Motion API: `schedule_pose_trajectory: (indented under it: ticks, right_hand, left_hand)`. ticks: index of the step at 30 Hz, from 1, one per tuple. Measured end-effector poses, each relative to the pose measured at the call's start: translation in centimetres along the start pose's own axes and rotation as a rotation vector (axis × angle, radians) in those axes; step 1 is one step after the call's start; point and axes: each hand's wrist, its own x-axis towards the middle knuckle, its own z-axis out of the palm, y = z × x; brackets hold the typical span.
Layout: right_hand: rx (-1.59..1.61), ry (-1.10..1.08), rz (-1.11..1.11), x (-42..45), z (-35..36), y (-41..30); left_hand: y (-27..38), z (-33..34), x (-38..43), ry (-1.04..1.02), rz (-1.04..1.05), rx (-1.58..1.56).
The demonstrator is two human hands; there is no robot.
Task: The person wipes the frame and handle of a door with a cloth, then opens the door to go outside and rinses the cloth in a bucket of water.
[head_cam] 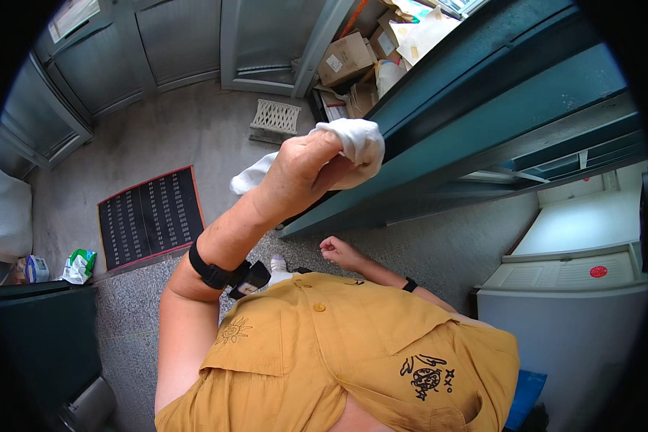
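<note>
My left hand (301, 170) is raised in front of me and gripping a white cloth (365, 144). Part of the cloth bunches over the fingers, and a loose end hangs out behind the wrist. Just beyond it runs the long edge of a dark green door or frame (437, 137); whether the cloth touches it I cannot tell. Lower down, my right hand (341, 253) hangs in front of my body with its fingers curled in and nothing visible in them.
A black mat with a red border (150, 218) lies on the floor at left. Beyond it stands a small woven-top stool (275, 117). Cardboard boxes (345, 59) are piled behind the green edge. A dark cabinet (48, 335) is at lower left, and a white cabinet (561, 324) at right.
</note>
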Motion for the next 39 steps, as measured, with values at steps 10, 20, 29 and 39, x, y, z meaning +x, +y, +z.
schedule_pose_trajectory:
  ticks: [10,20,29,39]
  right_hand:
    - [-0.271,0.248,-0.042,-1.5,-2.6,1.3]
    - [-0.452,0.136,0.153,-5.0,3.7,2.0]
    - [-0.350,0.183,0.281,-7.2,5.1,2.3]
    - [-0.413,0.287,0.214,-6.1,4.9,1.0]
  left_hand:
    - [-5.2,5.7,-0.8,-0.100,0.195,0.440]
    - [-3.2,6.1,-1.9,-0.237,0.130,0.363]
    - [-9.4,4.6,-12.3,-0.628,-0.214,0.204]
    - [-9.1,4.1,-6.0,-0.626,0.227,0.120]
